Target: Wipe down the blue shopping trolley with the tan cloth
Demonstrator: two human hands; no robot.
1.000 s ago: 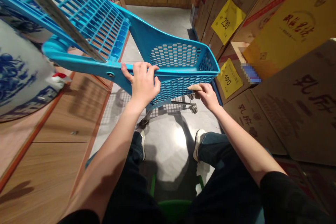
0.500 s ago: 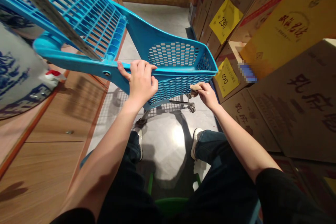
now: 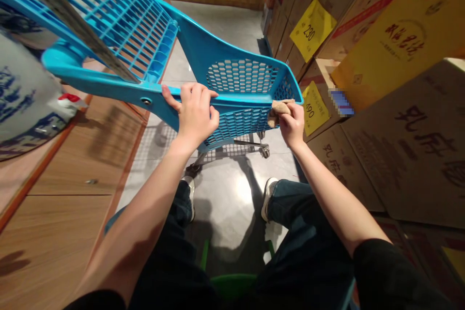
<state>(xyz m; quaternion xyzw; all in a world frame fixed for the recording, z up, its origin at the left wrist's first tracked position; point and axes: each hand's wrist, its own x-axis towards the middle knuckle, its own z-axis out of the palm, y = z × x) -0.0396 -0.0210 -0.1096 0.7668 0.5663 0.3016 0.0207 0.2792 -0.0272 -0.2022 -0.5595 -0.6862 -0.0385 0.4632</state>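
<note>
A blue plastic shopping cart (image 3: 240, 53) on metal legs with castors stands in front of me, its lower basket pierced with small holes. My left hand (image 3: 196, 111) grips the near rim of that basket, thumb and fingers hooked over the edge. In my right hand (image 3: 293, 125) is a bunched beige cloth (image 3: 280, 109), pressed against the basket's near side close to the right end, just at the rim. Part of the cloth is hidden behind my fingers.
Stacked cardboard boxes (image 3: 407, 155) with yellow price signs (image 3: 313, 29) line the right side. On the left, white sacks with blue print (image 3: 25, 92) rest above a wooden cabinet (image 3: 69, 155). A green stool (image 3: 232, 285) is beneath me.
My right hand has moved up the basket's side with the cloth, from the lower holes to the rim. My left hand keeps its place on the cart.
</note>
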